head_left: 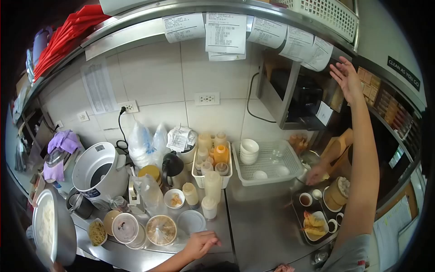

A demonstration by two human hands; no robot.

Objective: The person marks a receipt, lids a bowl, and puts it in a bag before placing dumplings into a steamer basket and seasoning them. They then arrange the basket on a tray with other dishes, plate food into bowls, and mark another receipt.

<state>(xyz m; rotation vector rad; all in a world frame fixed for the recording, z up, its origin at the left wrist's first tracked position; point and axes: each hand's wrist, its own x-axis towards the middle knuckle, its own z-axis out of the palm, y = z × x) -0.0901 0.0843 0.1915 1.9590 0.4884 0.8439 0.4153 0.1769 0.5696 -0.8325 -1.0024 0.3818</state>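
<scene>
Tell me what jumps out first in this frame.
The right hand is raised high toward the paper slips clipped along the steel shelf edge at the top. The left hand rests low on the steel counter, beside covered tubs. A white rice cooker stands at left, a basket of squeeze bottles in the middle, and a tray of food at right, where another person's hand reaches in.

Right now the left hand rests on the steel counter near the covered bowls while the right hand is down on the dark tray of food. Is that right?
Not quite. In the head view the right hand is raised to the paper slips on the shelf rail, not on the dark tray. The left hand does rest on the steel counter near the covered bowls.
</scene>
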